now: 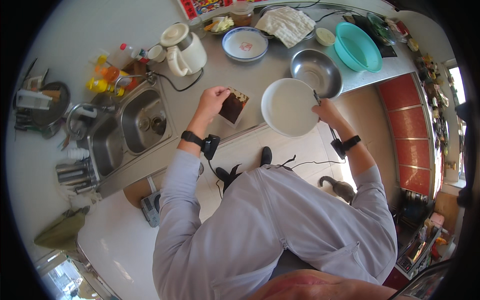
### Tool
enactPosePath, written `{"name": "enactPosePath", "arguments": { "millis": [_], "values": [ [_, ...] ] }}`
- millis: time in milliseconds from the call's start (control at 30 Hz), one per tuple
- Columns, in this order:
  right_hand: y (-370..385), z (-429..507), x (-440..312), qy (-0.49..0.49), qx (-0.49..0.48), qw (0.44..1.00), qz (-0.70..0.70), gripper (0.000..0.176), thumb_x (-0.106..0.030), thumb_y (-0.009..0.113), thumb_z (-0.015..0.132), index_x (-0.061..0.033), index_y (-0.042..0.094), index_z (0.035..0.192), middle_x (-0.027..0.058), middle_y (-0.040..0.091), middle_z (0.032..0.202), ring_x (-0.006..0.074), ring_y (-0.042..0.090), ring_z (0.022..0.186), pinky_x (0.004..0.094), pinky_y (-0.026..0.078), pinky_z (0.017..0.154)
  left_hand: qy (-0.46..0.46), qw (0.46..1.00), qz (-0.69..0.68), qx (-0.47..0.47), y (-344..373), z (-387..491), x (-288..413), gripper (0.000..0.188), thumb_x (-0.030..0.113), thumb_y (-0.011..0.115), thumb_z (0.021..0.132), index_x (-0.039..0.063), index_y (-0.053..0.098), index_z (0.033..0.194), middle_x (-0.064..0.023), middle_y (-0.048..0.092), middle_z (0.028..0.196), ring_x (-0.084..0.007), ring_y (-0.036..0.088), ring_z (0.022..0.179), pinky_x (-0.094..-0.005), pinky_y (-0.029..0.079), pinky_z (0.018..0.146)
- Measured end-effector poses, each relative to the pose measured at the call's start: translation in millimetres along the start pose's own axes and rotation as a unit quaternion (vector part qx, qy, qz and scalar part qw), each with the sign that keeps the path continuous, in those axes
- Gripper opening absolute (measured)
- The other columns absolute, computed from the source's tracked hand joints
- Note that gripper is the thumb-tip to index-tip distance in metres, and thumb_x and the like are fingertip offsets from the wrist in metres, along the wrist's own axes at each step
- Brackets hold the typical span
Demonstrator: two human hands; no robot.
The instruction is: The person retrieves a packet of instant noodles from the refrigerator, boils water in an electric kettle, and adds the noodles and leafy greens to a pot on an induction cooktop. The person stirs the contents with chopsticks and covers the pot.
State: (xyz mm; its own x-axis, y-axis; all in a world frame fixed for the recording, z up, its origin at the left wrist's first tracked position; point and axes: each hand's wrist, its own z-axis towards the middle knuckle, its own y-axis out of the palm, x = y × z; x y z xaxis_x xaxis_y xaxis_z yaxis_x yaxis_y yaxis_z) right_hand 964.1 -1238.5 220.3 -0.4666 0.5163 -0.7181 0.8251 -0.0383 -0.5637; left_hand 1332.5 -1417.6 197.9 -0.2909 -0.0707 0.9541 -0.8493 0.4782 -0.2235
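Note:
Between the thumb and fingers of my left hand hangs a clear-edged sachet with dark brown contents, over the front of the steel counter. My right hand grips the rim of a white bowl, which is held out past the counter's front edge. The bowl's inside looks pale and even; whether it holds liquid I cannot tell. A thin dark object sticks up by my right fingers at the rim; its kind is unclear. Just behind the bowl stands a stainless steel mixing bowl.
Further back are a blue-rimmed dish, a cloth-covered round tray and a turquoise basin. A white electric kettle with a cord stands left, beside the double sink. A cat is on the floor at right.

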Motion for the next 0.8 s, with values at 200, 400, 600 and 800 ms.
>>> {"name": "enactPosePath", "arguments": {
  "millis": [200, 400, 600, 800],
  "values": [
    [123.8, 67.5, -56.8, -0.041, -0.11, 0.993, -0.016, 0.027, -0.016, 0.059, 0.077, 0.0098, 0.066, 0.073, 0.0163, 0.064, 0.061, 0.0232, 0.062, 0.052, 0.0367, 0.046, 0.05, -0.037, 0.985, -0.093, 0.141, -109.8, -108.8, 6.7, 0.013, 0.018, 0.064, 0.096, 0.005, 0.065, 0.096, 0.0047, 0.059, 0.079, -0.0034, 0.05, 0.066, -0.0216, 0.04, 0.058],
    [181.5, 91.3, -103.8, -0.043, -0.157, 0.978, -0.131, 0.044, -0.035, 0.066, 0.083, 0.0079, 0.065, 0.077, 0.0155, 0.062, 0.061, 0.0245, 0.057, 0.051, 0.0377, 0.044, 0.05, 0.025, 0.963, -0.183, 0.194, -167.5, -164.6, -1.7, 0.011, 0.018, 0.063, 0.098, 0.009, 0.062, 0.091, 0.0077, 0.053, 0.079, -0.0014, 0.042, 0.064, -0.02, 0.034, 0.054],
    [162.0, 32.4, -221.1, -0.264, -0.036, 0.917, -0.296, 0.047, -0.046, 0.065, 0.091, 0.0002, 0.067, 0.084, 0.013, 0.068, 0.078, 0.0313, 0.061, 0.07, 0.0384, 0.051, 0.068, 0.084, 0.947, -0.224, 0.214, -179.3, -180.3, 8.3, 0.013, 0.018, 0.064, 0.098, 0.01, 0.06, 0.088, 0.0079, 0.052, 0.08, -0.0014, 0.042, 0.066, -0.0185, 0.033, 0.056],
    [176.0, -54.9, -329.7, -0.413, -0.272, 0.869, 0.008, 0.028, -0.029, 0.07, 0.091, -0.0017, 0.071, 0.099, 0.0046, 0.071, 0.084, 0.013, 0.065, 0.079, 0.0286, 0.051, 0.075, 0.166, 0.956, -0.177, 0.165, -158.1, -177.7, 63.0, 0.014, 0.018, 0.064, 0.097, 0.006, 0.062, 0.089, 0.0063, 0.056, 0.079, -0.0028, 0.047, 0.068, -0.02, 0.038, 0.059]
  ]
}}
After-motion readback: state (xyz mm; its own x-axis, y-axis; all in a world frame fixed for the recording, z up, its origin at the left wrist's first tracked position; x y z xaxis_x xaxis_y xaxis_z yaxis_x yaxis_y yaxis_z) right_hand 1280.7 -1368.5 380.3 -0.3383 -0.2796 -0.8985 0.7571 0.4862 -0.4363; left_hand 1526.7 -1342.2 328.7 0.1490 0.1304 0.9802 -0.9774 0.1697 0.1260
